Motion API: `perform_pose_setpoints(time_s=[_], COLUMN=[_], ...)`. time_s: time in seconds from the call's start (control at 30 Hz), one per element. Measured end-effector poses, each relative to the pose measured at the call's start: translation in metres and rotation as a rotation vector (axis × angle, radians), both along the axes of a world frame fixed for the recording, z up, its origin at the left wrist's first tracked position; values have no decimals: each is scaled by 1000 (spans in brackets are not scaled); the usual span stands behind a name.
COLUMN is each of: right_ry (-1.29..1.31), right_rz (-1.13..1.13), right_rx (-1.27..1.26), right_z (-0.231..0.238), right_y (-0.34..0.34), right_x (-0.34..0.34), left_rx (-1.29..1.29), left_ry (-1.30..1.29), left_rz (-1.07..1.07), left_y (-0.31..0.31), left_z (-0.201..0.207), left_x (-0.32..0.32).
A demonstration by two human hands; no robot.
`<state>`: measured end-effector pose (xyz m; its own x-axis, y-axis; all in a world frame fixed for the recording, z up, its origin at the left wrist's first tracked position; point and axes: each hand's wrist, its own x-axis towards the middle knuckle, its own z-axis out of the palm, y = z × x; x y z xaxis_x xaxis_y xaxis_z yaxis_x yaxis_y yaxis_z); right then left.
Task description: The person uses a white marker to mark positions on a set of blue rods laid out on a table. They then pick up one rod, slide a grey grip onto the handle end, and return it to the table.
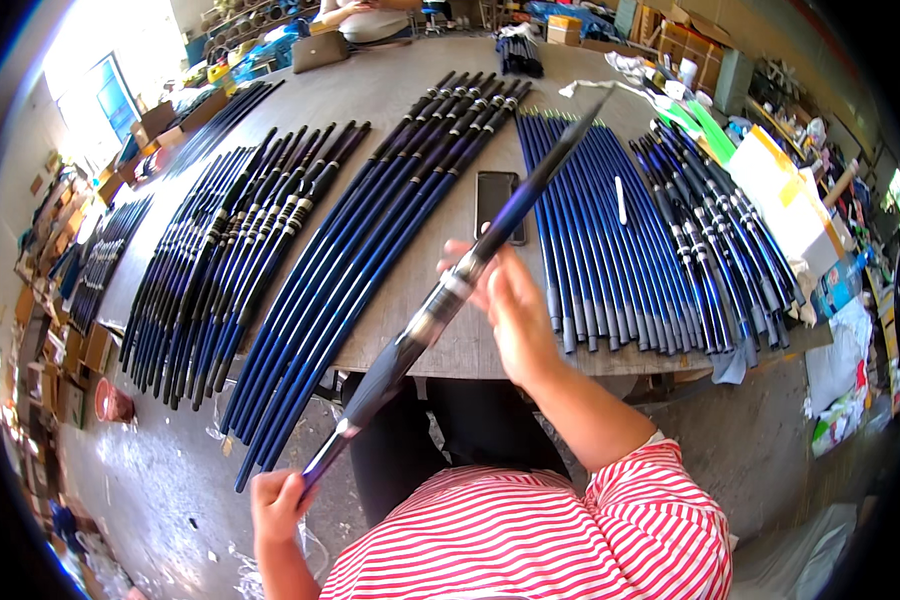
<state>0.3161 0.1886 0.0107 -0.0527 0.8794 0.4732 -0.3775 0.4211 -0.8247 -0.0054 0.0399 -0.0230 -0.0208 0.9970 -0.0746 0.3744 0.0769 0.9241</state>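
A dark blue and black fishing rod section slants across in front of me, from low left to upper right. My left hand is closed round its lower end. Higher up, just past the silver-ringed reel seat, my right hand grips the same rod, with its fingers partly hidden behind. The rod's far end is blurred and crosses over a row of slim blue rod sections. Left of it, a group of long blue and black rods lies side by side on the grey table.
More rods with reel seats lie at the left, others at the right. A phone and a white stick lie mid-table. At the far edge are a laptop and another person. A red bucket stands on the floor.
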Motion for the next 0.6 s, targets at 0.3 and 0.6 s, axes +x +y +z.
perform_pose_setpoints(time_s=[0.3,0.6], right_ry=[246,308], right_rz=[377,445], right_rx=[-452,-564], right_z=[-23,-11], right_y=[8,-19], right_x=[20,-37], left_rx=[270,608], left_ry=[7,-1415], left_rz=[675,59], left_y=[-76,-15], left_z=[48,14], left_x=[-131,-92])
